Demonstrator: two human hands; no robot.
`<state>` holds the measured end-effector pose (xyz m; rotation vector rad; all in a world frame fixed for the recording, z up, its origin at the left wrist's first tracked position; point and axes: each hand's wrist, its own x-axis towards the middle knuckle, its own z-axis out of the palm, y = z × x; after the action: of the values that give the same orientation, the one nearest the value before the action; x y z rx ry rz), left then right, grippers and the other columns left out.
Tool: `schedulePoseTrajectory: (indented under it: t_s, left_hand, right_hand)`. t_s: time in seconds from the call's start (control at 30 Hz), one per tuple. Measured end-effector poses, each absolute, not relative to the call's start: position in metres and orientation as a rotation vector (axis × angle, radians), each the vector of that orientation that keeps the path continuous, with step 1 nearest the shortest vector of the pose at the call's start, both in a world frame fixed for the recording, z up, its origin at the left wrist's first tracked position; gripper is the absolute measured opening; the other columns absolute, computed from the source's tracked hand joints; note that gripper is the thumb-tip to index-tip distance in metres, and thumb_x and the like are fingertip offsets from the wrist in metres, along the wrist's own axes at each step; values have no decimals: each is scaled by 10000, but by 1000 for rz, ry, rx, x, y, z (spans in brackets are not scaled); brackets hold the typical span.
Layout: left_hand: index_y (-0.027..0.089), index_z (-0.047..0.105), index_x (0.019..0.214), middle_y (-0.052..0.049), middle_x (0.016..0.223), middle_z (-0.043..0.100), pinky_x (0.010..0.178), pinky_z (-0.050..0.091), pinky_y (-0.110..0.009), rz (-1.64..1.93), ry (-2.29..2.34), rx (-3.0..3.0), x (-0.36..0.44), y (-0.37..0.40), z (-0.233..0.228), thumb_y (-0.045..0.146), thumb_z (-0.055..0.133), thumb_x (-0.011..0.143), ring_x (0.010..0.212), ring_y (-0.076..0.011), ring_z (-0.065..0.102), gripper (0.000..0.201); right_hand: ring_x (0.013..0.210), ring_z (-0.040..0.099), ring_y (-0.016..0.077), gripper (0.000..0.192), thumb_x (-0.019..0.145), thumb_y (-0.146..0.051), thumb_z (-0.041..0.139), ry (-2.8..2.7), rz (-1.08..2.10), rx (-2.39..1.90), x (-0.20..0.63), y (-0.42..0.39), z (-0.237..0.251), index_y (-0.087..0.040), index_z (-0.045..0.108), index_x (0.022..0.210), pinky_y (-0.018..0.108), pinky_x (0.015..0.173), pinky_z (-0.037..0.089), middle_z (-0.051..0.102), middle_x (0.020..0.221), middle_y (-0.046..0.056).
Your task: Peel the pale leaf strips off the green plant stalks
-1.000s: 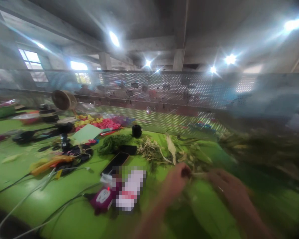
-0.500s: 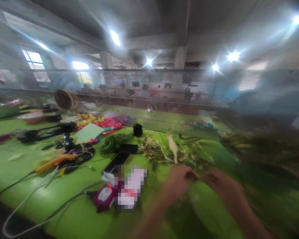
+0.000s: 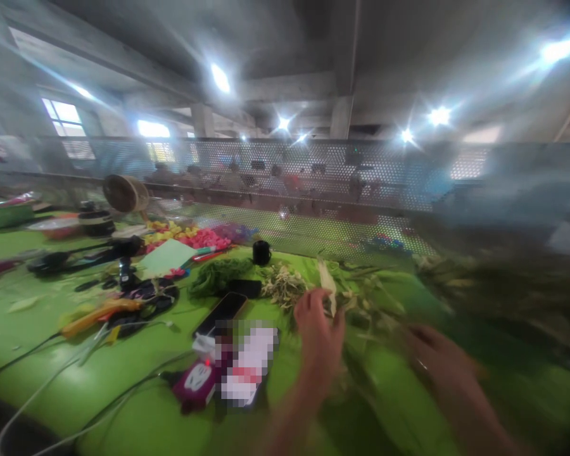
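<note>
My left hand (image 3: 319, 326) reaches over the near side of a pile of dried, pale plant pieces (image 3: 285, 285), its thumb and fingers apart. Close beyond its fingertips stands a long, cream-coloured dry husk (image 3: 327, 278); whether they touch, I cannot tell. Farther right, my right hand (image 3: 434, 354) is blurred, with its fingers curled together beside thin greenish stalks (image 3: 384, 316). What it pinches is too smeared to make out.
Left of my hands lie a dark phone (image 3: 223, 313), a blurred-out phone (image 3: 249, 367) and a purple power bank (image 3: 200, 383) with cables. An orange-handled tool (image 3: 102, 316), a black mug (image 3: 261, 252) and green fibre (image 3: 221, 275) lie farther off. A perforated screen (image 3: 285, 171) borders the table.
My hands, close together before, have moved apart. The left has gone forward and left to the dried pieces, and its fingers have opened; the right has shifted slightly right.
</note>
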<state>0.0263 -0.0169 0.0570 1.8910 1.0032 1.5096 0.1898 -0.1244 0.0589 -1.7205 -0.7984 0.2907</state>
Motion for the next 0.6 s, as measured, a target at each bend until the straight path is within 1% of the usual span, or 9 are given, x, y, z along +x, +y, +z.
schedulePoseTrajectory:
  t_s: [0.07, 0.13, 0.17, 0.23, 0.3, 0.37, 0.47, 0.6]
  left_hand:
    - [194, 571, 1038, -83, 1038, 615, 870, 435, -364, 1324, 919, 1782, 33, -23, 49, 300, 601, 837, 973, -213, 561, 230]
    - [180, 577, 978, -72, 951, 632, 780, 452, -313, 988, 760, 1715, 44, -32, 38, 416, 621, 820, 867, -192, 572, 288]
    - [175, 576, 957, -68, 935, 637, 773, 452, -300, 878, 687, 1679, 50, -35, 31, 435, 631, 808, 856, -185, 573, 304]
    - [172, 573, 960, -65, 931, 644, 776, 452, -293, 770, 593, 1595, 60, -39, 21, 448, 653, 786, 845, -179, 573, 336]
    - [171, 573, 962, -63, 950, 647, 803, 451, -292, 772, 524, 1470, 64, -38, 16, 419, 637, 801, 865, -175, 575, 302]
    - [164, 584, 960, -63, 965, 643, 836, 446, -291, 846, 477, 1355, 64, -33, 17, 347, 598, 824, 902, -176, 574, 228]
    - [155, 592, 965, -52, 926, 631, 819, 445, -285, 925, 500, 1235, 59, -25, 22, 300, 549, 837, 870, -165, 572, 198]
    - [148, 587, 934, -36, 875, 618, 771, 448, -273, 944, 574, 1141, 61, -23, 18, 358, 556, 833, 798, -146, 553, 236]
  right_hand:
    - [672, 662, 229, 275, 685, -465, 673, -730, 273, -1650, 186, -124, 61, -217, 737, 786, 273, 533, 477, 752, 764, 52]
    - [664, 673, 235, 268, 686, -453, 687, -709, 299, -1598, 179, -123, 62, -214, 730, 800, 279, 526, 493, 756, 772, 61]
    - [661, 678, 238, 271, 685, -451, 692, -706, 324, -1581, 175, -123, 61, -211, 728, 805, 284, 532, 504, 758, 766, 64]
    - [699, 695, 252, 281, 676, -449, 702, -734, 383, -1556, 167, -120, 59, -203, 726, 809, 302, 591, 537, 761, 766, 69]
    - [776, 707, 270, 295, 667, -451, 712, -796, 439, -1538, 159, -117, 57, -195, 733, 813, 322, 678, 557, 767, 803, 75]
    - [839, 708, 278, 325, 665, -454, 723, -860, 502, -1530, 155, -115, 54, -196, 745, 861, 330, 730, 560, 772, 873, 79]
    - [811, 708, 261, 375, 670, -463, 732, -909, 560, -1560, 155, -112, 48, -204, 747, 941, 320, 695, 561, 773, 899, 69]
    - [688, 695, 237, 386, 686, -463, 724, -905, 551, -1549, 159, -110, 37, -198, 722, 967, 331, 628, 561, 764, 782, 62]
